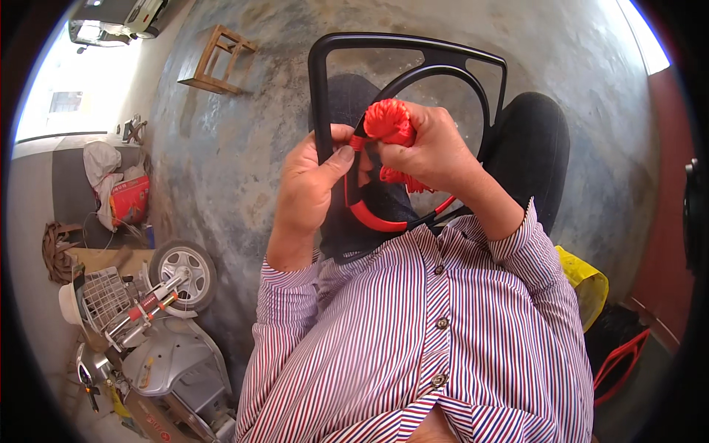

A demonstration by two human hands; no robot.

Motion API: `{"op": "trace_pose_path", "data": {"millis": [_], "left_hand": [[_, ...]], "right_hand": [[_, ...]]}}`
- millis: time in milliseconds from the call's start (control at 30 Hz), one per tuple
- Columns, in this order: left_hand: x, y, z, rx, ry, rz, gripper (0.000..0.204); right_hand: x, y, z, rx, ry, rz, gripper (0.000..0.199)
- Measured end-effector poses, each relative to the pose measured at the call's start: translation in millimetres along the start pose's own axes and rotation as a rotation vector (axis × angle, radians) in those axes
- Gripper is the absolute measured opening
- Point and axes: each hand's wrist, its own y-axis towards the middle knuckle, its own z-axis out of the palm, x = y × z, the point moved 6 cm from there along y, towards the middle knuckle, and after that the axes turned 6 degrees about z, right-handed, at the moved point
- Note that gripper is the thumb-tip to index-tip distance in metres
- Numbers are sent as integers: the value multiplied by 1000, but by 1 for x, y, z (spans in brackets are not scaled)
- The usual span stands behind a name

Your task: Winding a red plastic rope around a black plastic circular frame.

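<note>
A black frame (406, 38) with rounded corners and a curved ring inside leans across my lap. Red cord wraps part of the ring (377, 218) at its lower left, and a few turns sit higher up, by my left thumb. My left hand (310, 177) is closed on the frame's left side, its thumb pressing beside those turns. In my right hand (439, 148), the fingers are wrapped round a thick bundle of red cord (389, 122). More of the bundle hangs below that hand, over the ring's opening.
A small wooden stool (218, 60) stands on the concrete floor at the far left. A grey scooter (173, 354) is parked at the near left, with a red bag (130, 199) beyond it. On the right, a yellow bag (583, 284) lies by my elbow.
</note>
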Motion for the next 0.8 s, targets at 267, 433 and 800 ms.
{"op": "trace_pose_path", "data": {"millis": [267, 433, 800], "left_hand": [[5, 1, 0, -38, 99, 89, 22], [2, 0, 0, -77, 75, 52, 17], [-6, 1, -9, -2, 165, 232, 21]], "right_hand": [[0, 0, -8, -83, -58, -5, 18], [-4, -3, -4, -20, 42, 88, 18], [23, -29, -16, 186, 653, 110, 55]]}}
